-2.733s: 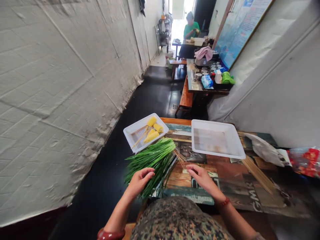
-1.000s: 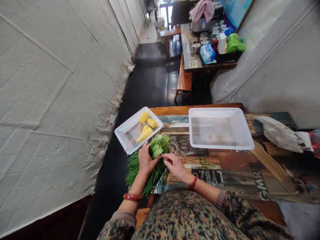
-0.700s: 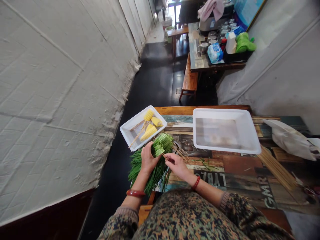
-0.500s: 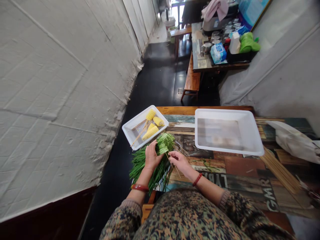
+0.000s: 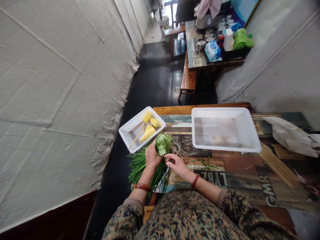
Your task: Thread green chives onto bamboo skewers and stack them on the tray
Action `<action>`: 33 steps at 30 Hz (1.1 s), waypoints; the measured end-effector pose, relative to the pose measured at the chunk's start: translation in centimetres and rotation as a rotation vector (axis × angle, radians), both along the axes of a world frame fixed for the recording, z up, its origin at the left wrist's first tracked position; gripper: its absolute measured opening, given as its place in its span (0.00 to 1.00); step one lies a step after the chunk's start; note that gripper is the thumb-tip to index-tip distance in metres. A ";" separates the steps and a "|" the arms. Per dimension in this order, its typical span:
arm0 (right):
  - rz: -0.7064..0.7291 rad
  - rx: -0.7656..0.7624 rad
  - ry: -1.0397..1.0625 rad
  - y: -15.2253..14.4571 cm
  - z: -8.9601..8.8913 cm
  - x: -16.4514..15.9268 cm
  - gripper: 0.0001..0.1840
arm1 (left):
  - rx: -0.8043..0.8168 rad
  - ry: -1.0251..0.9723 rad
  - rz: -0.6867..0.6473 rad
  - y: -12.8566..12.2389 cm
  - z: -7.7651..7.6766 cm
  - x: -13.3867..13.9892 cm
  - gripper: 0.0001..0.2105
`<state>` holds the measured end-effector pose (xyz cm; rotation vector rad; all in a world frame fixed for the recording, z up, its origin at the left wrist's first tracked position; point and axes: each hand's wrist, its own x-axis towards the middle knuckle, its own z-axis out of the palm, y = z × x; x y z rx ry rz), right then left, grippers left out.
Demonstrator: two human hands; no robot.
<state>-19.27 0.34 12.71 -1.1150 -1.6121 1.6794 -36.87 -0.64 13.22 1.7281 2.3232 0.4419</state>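
Observation:
My left hand (image 5: pixel 153 156) is closed around the side of a bundle of cut green stalks, which look like garlic chives (image 5: pixel 163 143), threaded on thin wooden skewers (image 5: pixel 180 152). The bare skewer ends stick out to the right. Beside it, my right hand (image 5: pixel 178 164) pinches a thin skewer (image 5: pixel 165 159) at the near edge of the bundle. Loose long chives (image 5: pixel 136 166) lie under and left of my left hand, partly covered by my forearm. Just beyond is a small white tray (image 5: pixel 121 132) with pieces of corn (image 5: pixel 147 133) on skewers.
A large white tray (image 5: pixel 226 148) stands to the right on the patterned table (image 5: pixel 241 166). Near it lie a fan of bare skewers (image 5: pixel 278 166) and a plastic bag (image 5: pixel 291 135). A bench (image 5: pixel 188 80) and a second table with glasses and wipes (image 5: pixel 212 51) are farther off.
The view has shifted slightly, moving the scene a little left. My right fingers are slightly lower against the bundle's near edge. My left hand keeps its hold on the chives.

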 end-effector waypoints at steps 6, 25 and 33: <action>-0.117 0.074 -0.140 2.7 -1.9 2.4 0.16 | 0.116 -0.051 0.037 -1.1 0.4 -1.6 0.32; 0.058 0.211 -0.080 0.3 1.1 -0.3 0.17 | 0.017 0.009 -0.043 -0.6 -0.4 -0.3 0.48; 0.027 0.212 -0.151 2.2 -0.2 1.3 0.15 | 0.061 0.082 0.038 -0.8 -0.1 -0.7 0.44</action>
